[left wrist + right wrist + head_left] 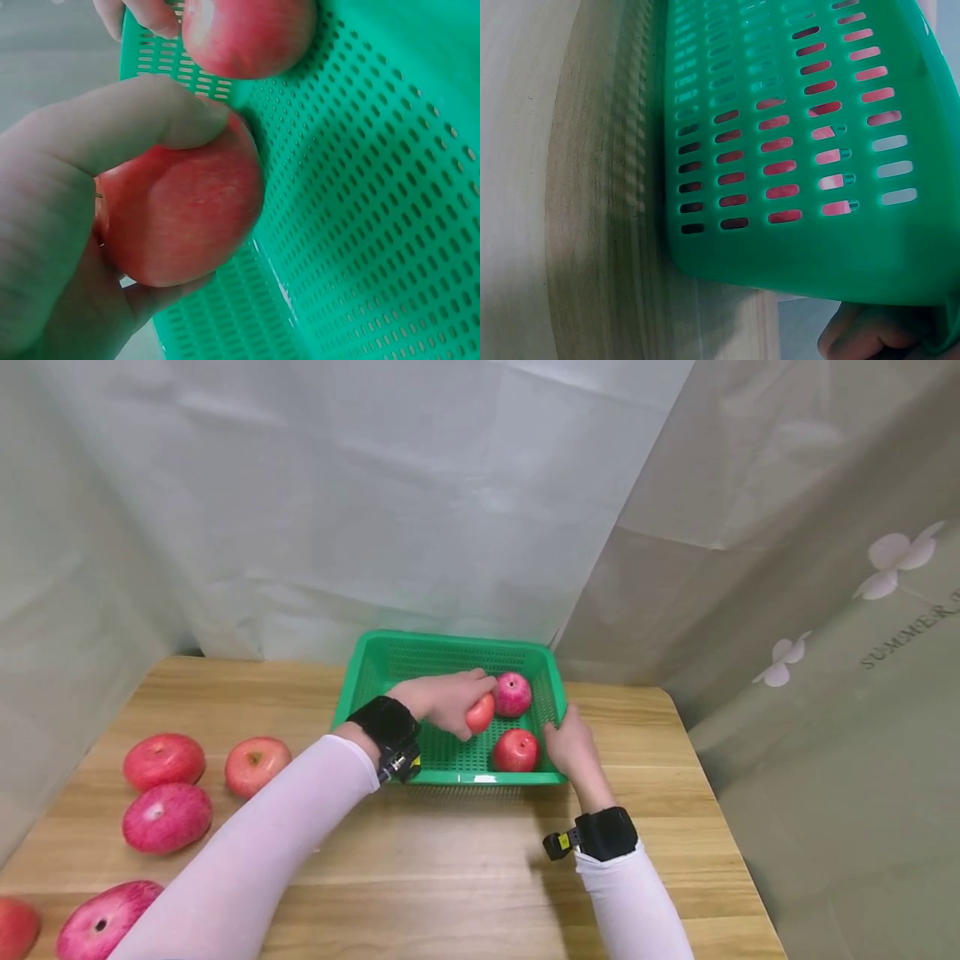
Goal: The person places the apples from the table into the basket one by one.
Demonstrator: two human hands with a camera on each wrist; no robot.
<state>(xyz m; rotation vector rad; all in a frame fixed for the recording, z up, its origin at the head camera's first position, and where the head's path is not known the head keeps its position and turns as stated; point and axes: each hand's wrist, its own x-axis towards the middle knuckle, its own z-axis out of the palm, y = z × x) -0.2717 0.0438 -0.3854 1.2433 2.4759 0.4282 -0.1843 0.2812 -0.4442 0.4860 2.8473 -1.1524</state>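
Note:
My left hand [447, 700] reaches into a green perforated plastic basket [457, 778] and grips a red apple [480, 715]. In the left wrist view, the thumb lies over the top of that apple [187, 210], and fingers curl beneath it. Two more apples lie in the basket's right part: a darker pink-red apple [513, 696] behind and a red apple [516, 752] near the front corner. On the right side of the basket, my right hand [573, 747] holds the rim. The right wrist view shows its curled fingers [870, 334] at the basket's edge, partly hidden.
Several apples lie on the wooden table [435, 877] to the left, among them a red apple [163, 760], a pink-red apple [167, 818] and a paler apple [257, 767]. A light curtain [375, 510] hangs right behind the basket and along both sides.

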